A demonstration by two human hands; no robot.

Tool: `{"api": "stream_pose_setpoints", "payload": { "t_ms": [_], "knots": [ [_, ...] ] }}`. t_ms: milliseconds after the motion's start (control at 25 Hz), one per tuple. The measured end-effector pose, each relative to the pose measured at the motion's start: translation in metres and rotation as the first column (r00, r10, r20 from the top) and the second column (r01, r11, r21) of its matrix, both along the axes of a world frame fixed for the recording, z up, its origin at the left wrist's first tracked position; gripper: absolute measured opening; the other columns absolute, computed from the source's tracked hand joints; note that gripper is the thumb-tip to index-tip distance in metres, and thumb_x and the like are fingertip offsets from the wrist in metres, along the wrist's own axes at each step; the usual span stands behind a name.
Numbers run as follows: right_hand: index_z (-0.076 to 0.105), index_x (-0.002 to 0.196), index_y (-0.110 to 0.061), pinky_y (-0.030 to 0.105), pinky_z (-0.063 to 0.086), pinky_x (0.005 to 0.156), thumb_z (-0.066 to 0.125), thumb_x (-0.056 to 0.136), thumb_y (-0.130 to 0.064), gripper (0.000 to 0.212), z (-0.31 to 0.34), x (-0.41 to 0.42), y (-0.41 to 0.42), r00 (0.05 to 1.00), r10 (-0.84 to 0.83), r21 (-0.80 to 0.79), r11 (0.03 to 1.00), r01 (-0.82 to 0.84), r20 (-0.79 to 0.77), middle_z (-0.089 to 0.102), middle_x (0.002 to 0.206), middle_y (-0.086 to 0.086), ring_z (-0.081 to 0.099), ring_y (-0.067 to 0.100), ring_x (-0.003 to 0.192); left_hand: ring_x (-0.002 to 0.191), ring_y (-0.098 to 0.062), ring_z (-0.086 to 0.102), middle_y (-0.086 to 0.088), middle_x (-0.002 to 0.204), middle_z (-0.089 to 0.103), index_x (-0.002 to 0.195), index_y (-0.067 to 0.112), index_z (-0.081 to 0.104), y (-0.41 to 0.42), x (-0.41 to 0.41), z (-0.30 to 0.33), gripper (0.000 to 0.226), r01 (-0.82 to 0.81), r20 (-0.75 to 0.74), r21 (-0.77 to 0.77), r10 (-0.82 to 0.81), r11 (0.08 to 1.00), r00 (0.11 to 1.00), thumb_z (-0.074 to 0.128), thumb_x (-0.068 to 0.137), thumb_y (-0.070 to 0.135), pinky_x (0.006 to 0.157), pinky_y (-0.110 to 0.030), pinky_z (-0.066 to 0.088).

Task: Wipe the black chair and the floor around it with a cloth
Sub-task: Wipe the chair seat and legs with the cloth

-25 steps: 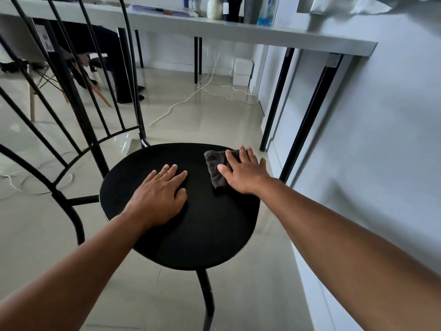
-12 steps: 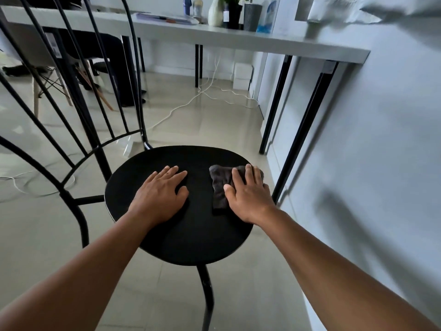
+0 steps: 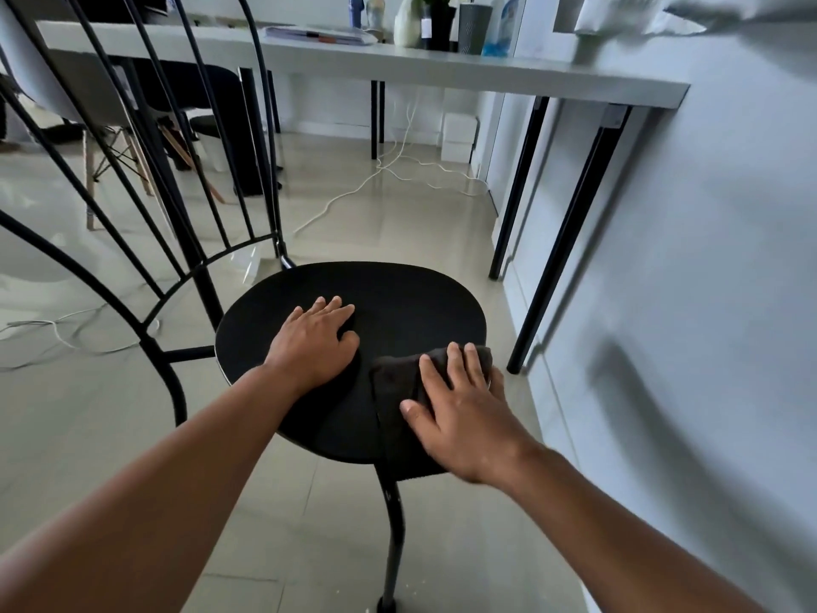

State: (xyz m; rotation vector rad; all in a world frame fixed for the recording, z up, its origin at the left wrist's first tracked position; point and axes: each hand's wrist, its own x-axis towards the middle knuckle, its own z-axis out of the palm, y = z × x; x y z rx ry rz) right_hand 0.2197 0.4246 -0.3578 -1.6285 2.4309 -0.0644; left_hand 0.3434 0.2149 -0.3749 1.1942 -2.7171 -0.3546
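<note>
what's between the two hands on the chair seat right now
Only bare black seat, as the head view shows. The left hand rests flat on it, and the right hand presses the dark cloth, whose edge reaches toward the left hand.

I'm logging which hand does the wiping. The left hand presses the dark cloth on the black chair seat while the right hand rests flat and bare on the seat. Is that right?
Not quite: the hands are swapped. In the head view the right hand presses the dark cloth at the near right edge of the black chair seat, while the left hand rests flat and bare on the seat.
</note>
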Motion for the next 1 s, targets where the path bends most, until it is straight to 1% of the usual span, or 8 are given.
{"api": "stream_pose_setpoints", "payload": {
  "t_ms": [200,360,520,640,720,800,920,1000],
  "knots": [
    [0.005,0.162,-0.029,0.059,0.002,0.125,0.019,0.103,-0.061,0.069,-0.005,-0.071,-0.076,0.995,-0.094,-0.002,0.996,0.094,-0.017,-0.010,0.170,0.012,-0.017,0.030,0.156,0.156,-0.015,0.010,0.002,0.168,0.019,0.159,0.026,0.028,0.003,0.003,-0.001,0.060,0.016,-0.009,-0.009,-0.016,1.000,1.000,0.035,0.101,0.041,0.127,-0.039,0.008],
    [0.010,0.162,-0.033,0.062,0.008,0.122,0.017,0.102,-0.062,0.067,-0.005,-0.104,-0.167,0.985,-0.135,0.015,0.990,0.137,-0.111,0.000,0.171,0.011,-0.003,0.034,0.157,0.156,-0.014,0.008,0.001,0.168,0.017,0.159,0.026,0.026,0.004,0.002,-0.002,0.062,0.007,-0.028,-0.016,-0.007,1.000,1.000,0.034,0.100,0.043,0.128,-0.040,0.007],
    [0.019,0.159,-0.039,0.058,0.017,0.117,0.024,0.102,-0.059,0.061,0.002,-0.080,-0.258,0.995,0.047,0.022,0.999,-0.046,-0.089,0.023,0.168,0.007,0.022,0.036,0.152,0.156,-0.012,0.008,0.002,0.167,0.020,0.158,0.025,0.031,0.003,0.002,-0.003,0.063,-0.004,-0.098,-0.015,0.002,1.000,0.995,0.039,0.098,0.044,0.128,-0.038,0.007],
    [0.029,0.155,-0.043,0.057,0.021,0.115,0.029,0.102,-0.057,0.055,0.005,-0.042,-0.300,0.976,0.212,0.026,0.977,-0.211,-0.041,0.035,0.163,0.007,0.032,0.035,0.148,0.155,-0.010,0.011,0.002,0.165,0.026,0.155,0.023,0.038,0.005,0.005,-0.003,0.062,-0.019,-0.158,-0.019,0.016,1.000,0.987,0.043,0.096,0.042,0.128,-0.035,0.008],
    [0.027,0.155,-0.046,0.055,0.022,0.116,0.027,0.101,-0.061,0.056,0.003,-0.035,-0.304,0.966,0.256,0.028,0.966,-0.255,-0.041,0.035,0.162,0.008,0.032,0.033,0.149,0.155,-0.009,0.013,0.002,0.165,0.028,0.154,0.022,0.040,0.006,0.005,-0.003,0.061,-0.030,-0.183,-0.026,0.024,0.999,0.983,0.043,0.097,0.041,0.127,-0.033,0.008],
    [0.028,0.155,-0.044,0.053,0.026,0.115,0.023,0.100,-0.065,0.058,0.002,-0.051,-0.292,0.974,0.219,0.021,0.976,-0.218,-0.064,0.039,0.159,0.010,0.035,0.034,0.146,0.154,-0.009,0.014,0.003,0.164,0.029,0.154,0.022,0.041,0.006,0.005,-0.004,0.060,-0.041,-0.196,-0.025,0.035,0.999,0.980,0.042,0.097,0.041,0.127,-0.033,0.009],
    [0.030,0.153,-0.035,0.053,0.030,0.111,0.019,0.102,-0.063,0.060,0.002,-0.099,-0.243,0.994,0.010,0.015,1.000,-0.009,-0.108,0.041,0.156,0.013,0.039,0.036,0.142,0.154,-0.010,0.015,0.003,0.164,0.030,0.154,0.022,0.040,0.006,0.004,-0.004,0.059,-0.046,-0.194,-0.009,0.044,0.999,0.980,0.041,0.098,0.042,0.127,-0.034,0.009],
    [0.024,0.156,-0.031,0.055,0.031,0.113,0.017,0.103,-0.061,0.061,0.002,-0.117,-0.194,0.987,-0.123,0.006,0.992,0.124,-0.109,0.035,0.159,0.015,0.035,0.039,0.143,0.154,-0.011,0.016,0.003,0.165,0.029,0.155,0.022,0.039,0.006,0.004,-0.003,0.060,-0.040,-0.172,0.003,0.040,0.999,0.984,0.040,0.099,0.043,0.127,-0.036,0.011]
  ]
}}
